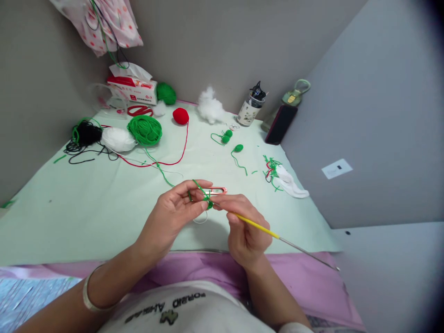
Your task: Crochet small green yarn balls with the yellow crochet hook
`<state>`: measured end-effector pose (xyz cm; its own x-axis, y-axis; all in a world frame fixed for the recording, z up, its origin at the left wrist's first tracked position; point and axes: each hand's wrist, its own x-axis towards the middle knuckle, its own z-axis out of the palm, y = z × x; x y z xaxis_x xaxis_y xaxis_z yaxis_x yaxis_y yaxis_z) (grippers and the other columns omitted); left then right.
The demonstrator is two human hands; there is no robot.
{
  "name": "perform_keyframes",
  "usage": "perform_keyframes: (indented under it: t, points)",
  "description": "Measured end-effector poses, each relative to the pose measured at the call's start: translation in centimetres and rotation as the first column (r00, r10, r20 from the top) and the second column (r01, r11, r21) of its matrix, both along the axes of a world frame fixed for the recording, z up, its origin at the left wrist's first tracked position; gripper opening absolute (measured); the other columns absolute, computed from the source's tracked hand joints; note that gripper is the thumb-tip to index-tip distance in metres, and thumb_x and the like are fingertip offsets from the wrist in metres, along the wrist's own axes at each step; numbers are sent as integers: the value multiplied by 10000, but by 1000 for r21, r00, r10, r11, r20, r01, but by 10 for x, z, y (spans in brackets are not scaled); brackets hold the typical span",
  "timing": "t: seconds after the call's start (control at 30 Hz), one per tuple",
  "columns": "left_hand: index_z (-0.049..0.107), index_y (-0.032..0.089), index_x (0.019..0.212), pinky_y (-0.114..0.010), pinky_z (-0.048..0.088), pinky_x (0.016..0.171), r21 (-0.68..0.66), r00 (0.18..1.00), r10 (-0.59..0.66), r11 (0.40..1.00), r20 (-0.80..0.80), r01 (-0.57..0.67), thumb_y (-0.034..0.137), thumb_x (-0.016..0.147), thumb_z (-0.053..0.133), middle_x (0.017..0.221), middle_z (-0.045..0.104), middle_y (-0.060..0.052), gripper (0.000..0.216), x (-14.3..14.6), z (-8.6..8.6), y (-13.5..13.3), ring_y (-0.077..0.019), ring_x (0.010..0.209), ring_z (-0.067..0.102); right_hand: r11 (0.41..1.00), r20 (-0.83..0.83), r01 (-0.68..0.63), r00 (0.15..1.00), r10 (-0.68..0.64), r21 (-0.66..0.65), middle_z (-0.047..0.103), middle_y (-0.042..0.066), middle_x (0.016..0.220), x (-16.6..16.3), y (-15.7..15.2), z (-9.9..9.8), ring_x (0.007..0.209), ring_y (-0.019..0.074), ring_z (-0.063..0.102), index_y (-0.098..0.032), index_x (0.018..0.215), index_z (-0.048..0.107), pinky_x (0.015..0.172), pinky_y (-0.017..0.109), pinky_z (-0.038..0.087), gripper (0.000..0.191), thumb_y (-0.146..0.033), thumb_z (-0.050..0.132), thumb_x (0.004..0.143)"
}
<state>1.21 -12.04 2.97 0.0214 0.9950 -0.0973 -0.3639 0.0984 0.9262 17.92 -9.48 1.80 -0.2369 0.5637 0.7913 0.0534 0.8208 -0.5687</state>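
Observation:
Between the fingertips of my left hand is a small piece of green crochet work, and green yarn runs over the raised index finger. My right hand grips a crochet hook with a yellow handle and a long metal shaft that slants down to the right. Its working tip meets the green piece, though fingers partly hide it. Just behind the fingertips lies a pair of orange-red thread snips. From a green yarn skein, a strand leads down to my left hand.
Black yarn, a white yarn ball and a red yarn ball lie at the back left and centre. White stuffing, small green crocheted balls, a jar and a phone are farther right, near the wall.

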Motion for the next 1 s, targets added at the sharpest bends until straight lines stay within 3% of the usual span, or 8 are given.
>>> perform_keyframes:
  t: [0.37, 0.5, 0.63, 0.7, 0.8, 0.9, 1.0]
  points:
    - [790, 291, 1069, -189, 508, 766, 14, 996, 82, 997, -19, -82, 252, 828, 841, 799, 638, 48, 249, 5, -4, -2, -96, 786, 618, 996, 97, 76, 992, -81, 57, 792, 91, 1001, -3, 0, 0, 964, 220, 770, -222, 1190, 698, 789, 382, 650, 295, -77, 536, 990]
    - [759, 278, 1160, -198, 512, 778, -51, 993, 56, 997, 107, -51, 252, 824, 841, 800, 675, 43, 347, 7, 0, -1, -106, 789, 630, 954, 173, 216, 952, -254, 209, 768, 98, 1122, -6, -3, -12, 1016, 221, 752, -272, 1316, 669, 800, 363, 653, 420, -61, 595, 960]
    - [756, 220, 1187, -226, 532, 850, -178, 941, -47, 978, 334, 112, 230, 859, 785, 955, 743, -27, 330, 4, 3, 2, -150, 939, 667, 910, 243, 279, 902, -358, 305, 758, 73, 1135, -5, -6, -14, 1041, 230, 743, -307, 1345, 667, 827, 354, 651, 492, -57, 659, 922]
    - [772, 206, 1169, -225, 540, 832, -191, 923, -63, 971, 379, 144, 222, 860, 773, 1025, 741, -44, 310, 1, 2, 4, -143, 918, 656, 947, 199, 233, 940, -277, 219, 761, 66, 1108, -3, -5, -10, 1015, 217, 744, -299, 1321, 677, 807, 359, 648, 435, -76, 625, 950]
    - [781, 214, 1166, -207, 533, 745, -179, 946, -21, 980, 322, 83, 205, 819, 806, 934, 704, -11, 348, -3, 3, 6, -105, 769, 601, 986, 21, 148, 989, -147, -74, 772, 51, 985, -3, -4, -1, 899, 195, 738, -262, 1183, 733, 776, 375, 628, 306, -94, 568, 987]
    - [783, 219, 1160, -223, 521, 722, -116, 978, 17, 993, 208, 8, 210, 789, 829, 812, 642, 17, 374, -5, 7, 6, -114, 736, 581, 951, -147, 58, 983, -107, -304, 760, 34, 873, -5, -4, 6, 748, 176, 700, -250, 1047, 773, 686, 361, 597, 214, -159, 586, 997]
    - [781, 230, 1156, -246, 513, 741, -48, 994, 41, 998, 101, -36, 231, 800, 823, 800, 622, 20, 358, -5, 9, 4, -128, 749, 596, 934, -225, 5, 970, -91, -357, 759, 36, 877, -6, -7, 9, 690, 164, 669, -258, 1028, 788, 624, 347, 569, 204, -193, 596, 998]
